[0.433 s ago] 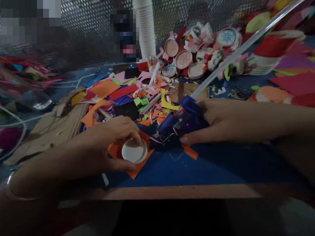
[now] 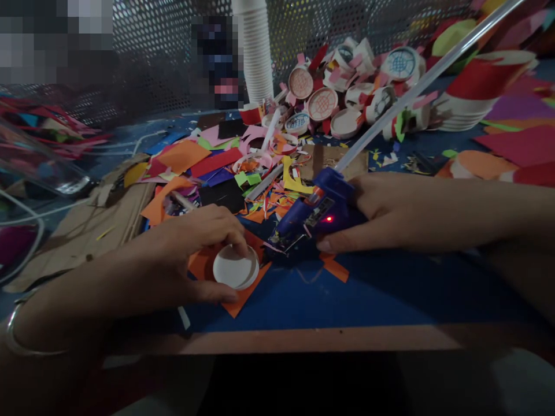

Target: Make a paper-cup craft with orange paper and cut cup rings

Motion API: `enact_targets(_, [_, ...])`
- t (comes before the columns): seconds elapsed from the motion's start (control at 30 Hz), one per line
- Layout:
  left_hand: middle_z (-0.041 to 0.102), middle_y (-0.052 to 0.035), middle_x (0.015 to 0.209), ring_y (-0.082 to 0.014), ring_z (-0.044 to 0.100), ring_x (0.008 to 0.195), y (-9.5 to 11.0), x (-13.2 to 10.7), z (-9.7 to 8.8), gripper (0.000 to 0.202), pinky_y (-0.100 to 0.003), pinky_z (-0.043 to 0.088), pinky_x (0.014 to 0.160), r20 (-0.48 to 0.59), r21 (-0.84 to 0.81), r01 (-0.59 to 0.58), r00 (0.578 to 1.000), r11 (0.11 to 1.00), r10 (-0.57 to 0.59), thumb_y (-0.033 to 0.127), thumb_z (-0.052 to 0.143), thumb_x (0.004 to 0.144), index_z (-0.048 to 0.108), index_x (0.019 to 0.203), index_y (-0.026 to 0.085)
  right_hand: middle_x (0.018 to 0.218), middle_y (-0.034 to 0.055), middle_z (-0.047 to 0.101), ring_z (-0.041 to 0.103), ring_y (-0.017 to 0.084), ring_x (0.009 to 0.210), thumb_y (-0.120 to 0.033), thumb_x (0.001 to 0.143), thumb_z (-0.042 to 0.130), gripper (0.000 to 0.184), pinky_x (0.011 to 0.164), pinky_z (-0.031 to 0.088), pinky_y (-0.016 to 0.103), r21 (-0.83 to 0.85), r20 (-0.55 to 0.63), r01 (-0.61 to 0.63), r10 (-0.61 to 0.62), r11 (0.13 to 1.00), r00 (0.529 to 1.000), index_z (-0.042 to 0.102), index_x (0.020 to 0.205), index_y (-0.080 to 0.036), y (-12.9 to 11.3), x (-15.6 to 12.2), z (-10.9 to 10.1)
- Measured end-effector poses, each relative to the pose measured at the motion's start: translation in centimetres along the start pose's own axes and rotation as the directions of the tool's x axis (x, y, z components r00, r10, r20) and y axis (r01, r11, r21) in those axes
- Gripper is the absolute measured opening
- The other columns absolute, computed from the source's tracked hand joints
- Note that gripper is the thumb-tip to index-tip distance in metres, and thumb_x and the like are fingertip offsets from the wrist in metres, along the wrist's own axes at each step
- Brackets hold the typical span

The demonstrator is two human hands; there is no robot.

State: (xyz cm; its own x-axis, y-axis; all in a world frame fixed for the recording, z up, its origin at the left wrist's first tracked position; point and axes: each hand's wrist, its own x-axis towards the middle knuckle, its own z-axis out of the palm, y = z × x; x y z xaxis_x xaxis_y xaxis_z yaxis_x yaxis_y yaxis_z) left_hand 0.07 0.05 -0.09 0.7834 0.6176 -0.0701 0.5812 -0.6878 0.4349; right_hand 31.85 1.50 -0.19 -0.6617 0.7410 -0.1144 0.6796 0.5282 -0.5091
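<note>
My left hand (image 2: pixel 191 254) grips a small white paper cup (image 2: pixel 235 267), upside down, pressed onto an orange paper piece (image 2: pixel 243 294) on the blue table top (image 2: pixel 347 300). My right hand (image 2: pixel 373 211) is wrapped around a blue hot glue gun (image 2: pixel 314 211) with a small red light lit. Its nozzle points left and down, close to the cup's right side. A long clear glue stick (image 2: pixel 425 75) sticks out of the gun's back toward the upper right.
Coloured paper scraps (image 2: pixel 217 162) cover the middle of the table. Decorated paper cups (image 2: pixel 338 98) lie heaped at the back, beside a tall stack of white cups (image 2: pixel 256 52). Cardboard (image 2: pixel 87 225) lies at left. A mesh wall (image 2: pixel 151 58) stands behind. The wooden table edge (image 2: pixel 325 340) runs in front.
The view has sharpened and barely shifted. Both hands stay in place, the cup and glue gun almost unmoved.
</note>
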Motion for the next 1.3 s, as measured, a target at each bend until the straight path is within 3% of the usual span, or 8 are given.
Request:
enact_targets(0.2, [0.070, 0.0005, 0.123, -0.0209, 0.067, 0.113, -0.05, 0.10, 0.10, 0.031, -0.031, 0.054, 0.093, 0.010, 0.001, 0.008, 1.000, 1.000, -0.008, 0.035, 0.085, 0.087, 0.064, 0.110, 0.030, 0.068, 0.0038, 0.063, 0.057, 0.020, 0.062, -0.053, 0.092, 0.060, 0.040, 0.060, 0.042, 0.034, -0.037, 0.109, -0.028, 0.031, 0.999, 0.994, 0.082, 0.086, -0.020, 0.08, 0.37, -0.32])
enact_targets(0.47, [0.070, 0.0000, 0.122, -0.0211, 0.067, 0.110, -0.11, 0.01, 0.11, 0.035, -0.030, 0.053, 0.090, -0.002, 0.006, 0.008, 1.000, 1.000, -0.008, 0.030, 0.087, 0.085, 0.064, 0.111, 0.030, 0.069, 0.0032, 0.062, 0.058, 0.022, 0.065, -0.048, 0.091, 0.061, 0.034, 0.066, 0.043, 0.036, -0.008, 0.062, 0.000, 0.001, 1.000, 0.998, 0.082, 0.096, -0.022, 0.11, 0.53, -0.23])
enact_targets(0.67, [0.069, 0.0025, 0.120, -0.0186, 0.066, 0.107, -0.18, 0.04, 0.18, 0.037, -0.028, 0.052, 0.088, -0.004, 0.006, -0.006, 1.000, 1.000, 0.006, 0.032, 0.087, 0.085, 0.062, 0.111, 0.031, 0.062, 0.0012, 0.055, 0.056, 0.021, 0.063, -0.047, 0.091, 0.064, 0.031, 0.062, 0.038, 0.035, -0.038, 0.100, -0.025, 0.029, 0.999, 0.995, 0.082, 0.084, -0.022, 0.11, 0.79, -0.30])
enact_targets(0.83, [0.069, 0.0038, 0.123, -0.0178, 0.066, 0.111, -0.21, 0.08, 0.10, 0.037, -0.027, 0.052, 0.092, -0.006, 0.005, -0.004, 1.000, 1.000, 0.004, 0.033, 0.088, 0.085, 0.062, 0.111, 0.032, 0.063, 0.0023, 0.058, 0.055, 0.020, 0.062, -0.044, 0.091, 0.060, 0.032, 0.061, 0.039, 0.034, -0.046, 0.044, -0.007, 0.009, 0.999, 0.999, 0.080, 0.080, -0.021, 0.27, 0.65, -0.06])
enact_targets(1.1, [0.069, -0.0002, 0.119, -0.0198, 0.067, 0.105, -0.02, 0.03, 0.12, 0.038, -0.029, 0.054, 0.087, -0.009, 0.024, 0.017, 1.000, 1.000, -0.017, 0.033, 0.088, 0.084, 0.062, 0.111, 0.029, 0.091, 0.0063, 0.073, 0.065, 0.024, 0.080, -0.043, 0.089, 0.064, 0.025, 0.071, 0.046, 0.034, -0.019, -0.024, 0.013, -0.013, 1.000, 1.000, 0.077, 0.091, -0.022, 0.30, 0.69, 0.10])
enact_targets(1.3, [0.065, -0.0025, 0.119, -0.0215, 0.064, 0.104, 0.07, 0.25, 0.00, 0.042, -0.032, 0.054, 0.084, -0.021, 0.033, -0.019, 1.000, 0.999, 0.019, 0.031, 0.089, 0.082, 0.059, 0.111, 0.029, 0.064, 0.0027, 0.056, 0.054, 0.021, 0.065, -0.044, 0.092, 0.060, 0.033, 0.062, 0.041, 0.034, -0.108, 0.041, -0.056, 0.061, 0.993, 0.997, 0.077, 0.079, -0.020, -0.24, 0.80, -0.06])
